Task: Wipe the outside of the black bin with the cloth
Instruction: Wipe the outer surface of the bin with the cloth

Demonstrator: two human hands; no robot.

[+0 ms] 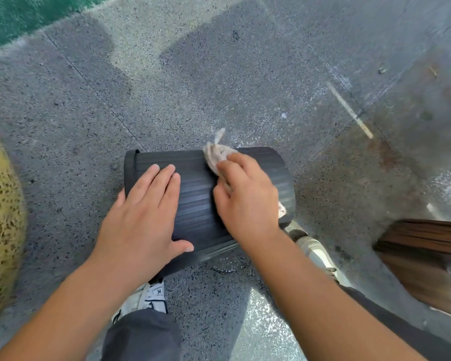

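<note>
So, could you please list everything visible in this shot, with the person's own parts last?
black bin: one, black, ribbed, lying on its side on the floor, centre
cloth: one, pale beige, bunched on the bin's upper right
floor: grey speckled, with wet patches
yellow speckled object: one, left edge, unclear what it is
brown wooden object: one, right edge, cropped
shoes: two, white and grey, below the bin
left hand: flat on the bin, steadying it
right hand: clutching the cloth against the bin
</note>
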